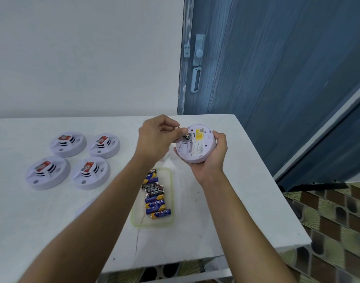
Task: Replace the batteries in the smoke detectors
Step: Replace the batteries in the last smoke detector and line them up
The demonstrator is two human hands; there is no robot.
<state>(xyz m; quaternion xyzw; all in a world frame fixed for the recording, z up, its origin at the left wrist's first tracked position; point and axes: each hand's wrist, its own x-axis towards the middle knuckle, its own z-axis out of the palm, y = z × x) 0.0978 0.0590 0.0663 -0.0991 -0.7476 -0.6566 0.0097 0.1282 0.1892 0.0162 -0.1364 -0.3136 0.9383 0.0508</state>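
Observation:
My right hand [212, 154] grips a white round smoke detector [196, 147], back side up, with a yellow label showing. My left hand [156, 137] pinches a small black battery [186, 137] at the detector's open compartment, on its upper left. Several more white detectors [68, 143] with red stickers lie face up on the left of the white table [246, 201]. A shallow green-rimmed tray [168, 221] in front of my hands holds several blue-yellow and black batteries [157, 204].
The table's right edge runs close to a blue door [277, 68] with a pale handle and lock. A white round cover [84, 207] lies partly hidden under my left forearm. Patterned floor tiles show to the right, below the table.

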